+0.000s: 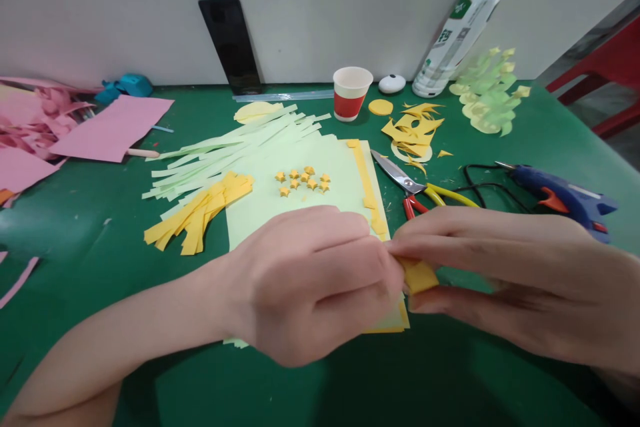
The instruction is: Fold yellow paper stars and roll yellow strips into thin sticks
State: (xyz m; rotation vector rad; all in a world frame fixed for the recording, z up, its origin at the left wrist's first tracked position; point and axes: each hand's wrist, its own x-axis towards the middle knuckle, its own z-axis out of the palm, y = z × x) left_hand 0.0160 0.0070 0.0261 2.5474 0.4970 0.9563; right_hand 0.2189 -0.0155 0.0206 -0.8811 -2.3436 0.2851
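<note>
Both hands meet over the pale green paper stack. My right hand pinches a folded yellow paper strip between thumb and fingers. Pressed up against it, my left hand is closed, its fingertips at the strip's left end; they are mostly hidden behind the knuckles. Beyond them several small yellow paper stars lie on the green sheets. A bundle of yellow paper strips rests left of the stack, beside fanned pale green strips.
Red-and-yellow-handled scissors and a blue glue gun lie at the right. A paper cup, yellow scraps, a leaning bottle and a black phone stand farther back. Pink paper covers the far left.
</note>
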